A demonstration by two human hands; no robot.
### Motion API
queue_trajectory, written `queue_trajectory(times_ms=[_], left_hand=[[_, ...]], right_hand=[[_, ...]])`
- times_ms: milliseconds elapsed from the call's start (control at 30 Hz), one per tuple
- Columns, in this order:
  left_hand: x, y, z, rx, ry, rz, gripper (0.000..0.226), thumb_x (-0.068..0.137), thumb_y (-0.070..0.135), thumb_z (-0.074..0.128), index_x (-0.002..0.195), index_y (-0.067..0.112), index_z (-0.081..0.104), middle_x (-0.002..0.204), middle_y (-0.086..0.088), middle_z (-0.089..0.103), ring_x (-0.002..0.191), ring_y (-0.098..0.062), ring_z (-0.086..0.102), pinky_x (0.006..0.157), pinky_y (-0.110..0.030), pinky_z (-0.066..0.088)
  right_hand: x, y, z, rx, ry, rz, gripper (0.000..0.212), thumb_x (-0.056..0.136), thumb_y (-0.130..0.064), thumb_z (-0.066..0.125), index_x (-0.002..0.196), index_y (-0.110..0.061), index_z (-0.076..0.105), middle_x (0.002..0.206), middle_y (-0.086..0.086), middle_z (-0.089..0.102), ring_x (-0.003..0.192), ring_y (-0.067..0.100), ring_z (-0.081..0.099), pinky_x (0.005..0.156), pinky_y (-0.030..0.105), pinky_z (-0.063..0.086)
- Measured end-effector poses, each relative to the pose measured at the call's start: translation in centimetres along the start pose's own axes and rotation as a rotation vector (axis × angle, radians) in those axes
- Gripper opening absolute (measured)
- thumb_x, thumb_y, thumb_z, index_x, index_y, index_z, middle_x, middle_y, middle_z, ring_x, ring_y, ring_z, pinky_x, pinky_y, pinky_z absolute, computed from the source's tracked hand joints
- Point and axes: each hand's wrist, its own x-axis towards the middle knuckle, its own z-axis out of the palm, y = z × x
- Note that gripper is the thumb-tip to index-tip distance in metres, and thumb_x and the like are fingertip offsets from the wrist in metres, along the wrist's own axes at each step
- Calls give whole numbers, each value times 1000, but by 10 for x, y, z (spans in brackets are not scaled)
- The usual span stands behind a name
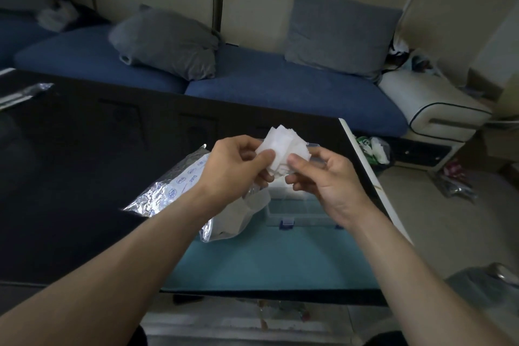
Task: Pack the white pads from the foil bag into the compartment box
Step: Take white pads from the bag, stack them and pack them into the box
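**Holding the pads right over the box**

Gripping the stack of white pads [283, 149] between both hands, you have it raised above the table [84, 149], with the compartment box [292, 205] just below and slightly nearer you. Your left hand [238, 166] pinches the stack's left edge, thumb on top and fingers curled beneath. Your right hand [323, 177] pinches the right side the same way. The pads fan out unevenly, their loose edges pointing away from you. The foil bag [174, 188] lies to the left of the box, touching it. The move ahead is probably straight down, and your right hand sits nearer the box's compartments.
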Motion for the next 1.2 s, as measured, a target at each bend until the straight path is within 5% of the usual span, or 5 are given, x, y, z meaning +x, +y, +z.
queue_trajectory(times_ms=[300, 467, 700, 867, 1200], left_hand=[[-1, -3, 4, -189, -245, -144, 22, 104, 15, 47, 117, 0, 58, 93, -26, 72, 79, -34, 74, 64, -29, 60], [1, -6, 5, -46, -131, -61, 21, 104, 14, 48, 108, -2, 61, 89, -26, 71, 67, -31, 72, 52, -31, 58], [0, -2, 4, -126, -43, -87, 17, 103, 12, 48, 104, 5, 63, 85, -20, 73, 65, -25, 71, 55, -29, 58], [3, -4, 2, -172, -82, -127, 13, 101, 10, 52, 105, 5, 64, 85, -14, 75, 77, -32, 74, 64, -32, 62], [5, -10, 5, -61, -1, -82, 14, 99, 12, 57, 105, 3, 67, 90, -17, 75, 64, -21, 70, 67, -39, 59]], right_hand=[[1, 5, -5, -239, -23, -169, 14, 91, -17, 72, 101, -8, 71, 82, 6, 72, 65, 17, 69, 60, 32, 56], [-3, 0, 0, -203, 33, -223, 31, 90, -15, 74, 115, -12, 57, 109, 8, 61, 81, 15, 72, 62, 38, 61], [0, 4, 0, -241, 48, -237, 20, 85, 4, 74, 81, -12, 63, 84, 12, 70, 76, 28, 75, 67, 35, 60], [2, 7, -3, -239, 71, -234, 20, 81, 2, 79, 84, -12, 67, 82, 8, 73, 74, 28, 75, 66, 32, 59], [2, 2, -3, -234, 123, -213, 21, 86, -3, 76, 101, -14, 66, 81, 5, 76, 75, 19, 75, 64, 29, 57]])
